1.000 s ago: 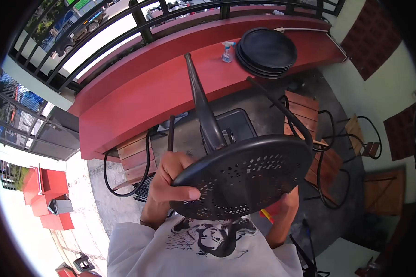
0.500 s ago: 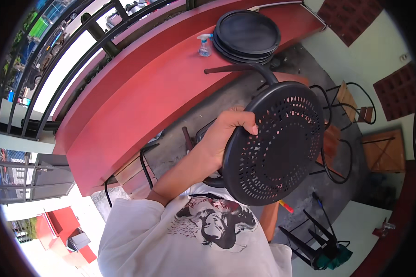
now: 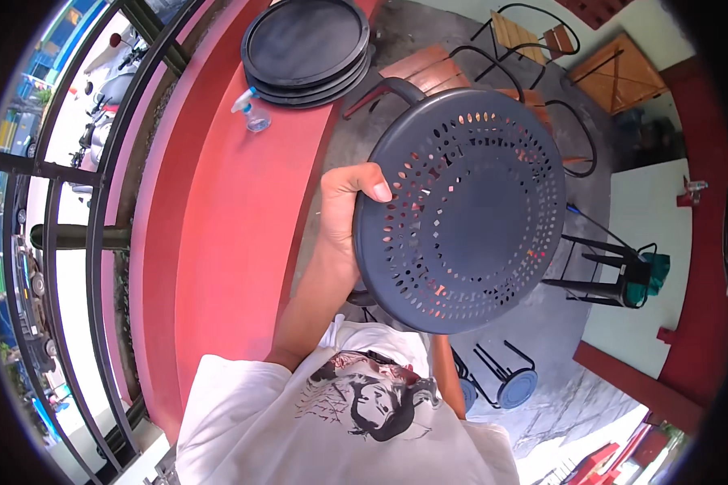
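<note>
A black metal stool [image 3: 481, 218] with a round, perforated seat is held up in front of my chest, its seat face turned toward me. My left hand [image 3: 352, 202] is closed on the seat's left rim, thumb on the top face and the fingers out of sight behind. One curved leg [image 3: 380, 93] of the stool sticks out past the upper left of the seat. My right forearm [image 3: 445, 368] goes up behind the seat's lower edge. The seat hides my right hand, so its fingers do not show.
A red ledge [image 3: 234, 267] runs along my left, bearing a stack of round black tray-like discs [image 3: 303, 44] and a spray bottle [image 3: 253, 111]. Beyond it stands a black railing [image 3: 97, 242]. Wooden chairs [image 3: 518, 36], a dark upturned stool [image 3: 615, 271] and blue-seated stools [image 3: 516, 388] stand around.
My view has swung to the right, so the ledge and discs sit further left. The stool's seat has turned more squarely toward me. A red-and-yellow item below the seat no longer shows.
</note>
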Action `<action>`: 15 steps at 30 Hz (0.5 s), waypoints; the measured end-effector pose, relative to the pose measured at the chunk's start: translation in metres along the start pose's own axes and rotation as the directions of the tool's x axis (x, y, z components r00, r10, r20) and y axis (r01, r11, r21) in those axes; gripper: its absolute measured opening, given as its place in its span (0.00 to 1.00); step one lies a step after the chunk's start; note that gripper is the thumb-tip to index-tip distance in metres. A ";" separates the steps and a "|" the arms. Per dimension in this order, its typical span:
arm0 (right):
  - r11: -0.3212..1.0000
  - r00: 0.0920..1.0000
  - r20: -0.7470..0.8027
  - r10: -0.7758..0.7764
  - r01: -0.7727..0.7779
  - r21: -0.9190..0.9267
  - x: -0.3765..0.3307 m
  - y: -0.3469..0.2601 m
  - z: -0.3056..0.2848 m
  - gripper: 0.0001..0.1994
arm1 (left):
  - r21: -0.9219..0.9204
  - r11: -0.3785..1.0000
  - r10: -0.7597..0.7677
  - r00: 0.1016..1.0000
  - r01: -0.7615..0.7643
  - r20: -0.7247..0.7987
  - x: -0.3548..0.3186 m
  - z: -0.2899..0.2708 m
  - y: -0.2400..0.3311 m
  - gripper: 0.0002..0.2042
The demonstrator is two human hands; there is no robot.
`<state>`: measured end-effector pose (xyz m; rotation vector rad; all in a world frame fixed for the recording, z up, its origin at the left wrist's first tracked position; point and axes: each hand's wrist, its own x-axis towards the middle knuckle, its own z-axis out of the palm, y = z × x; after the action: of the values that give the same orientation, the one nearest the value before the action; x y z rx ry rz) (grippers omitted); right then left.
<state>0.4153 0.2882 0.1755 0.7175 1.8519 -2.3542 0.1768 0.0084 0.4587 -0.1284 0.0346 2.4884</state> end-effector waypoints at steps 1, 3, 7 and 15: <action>1.000 1.000 -0.012 0.013 -0.013 0.008 -0.005 0.014 0.020 0.31 | 0.008 1.000 -0.016 1.000 0.016 -0.004 0.000 -0.004 0.001 0.23; 0.999 0.998 -0.060 0.022 -0.020 0.027 -0.002 0.032 0.048 0.30 | -0.132 0.989 -0.045 0.988 0.065 0.149 0.008 -0.010 0.000 0.27; 0.997 0.996 -0.078 0.044 -0.039 0.067 0.031 0.053 0.087 0.29 | -0.003 0.999 -0.052 0.994 0.053 0.094 0.015 -0.062 0.014 0.29; 0.985 0.987 -0.110 0.118 -0.103 0.137 0.060 0.104 0.080 0.28 | 0.029 0.999 0.016 0.997 -0.018 0.075 0.020 -0.086 -0.007 0.30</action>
<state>0.3701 0.1988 0.0714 0.9665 1.6617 -2.4284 0.1727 0.0207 0.3710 -0.0221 0.0417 2.5061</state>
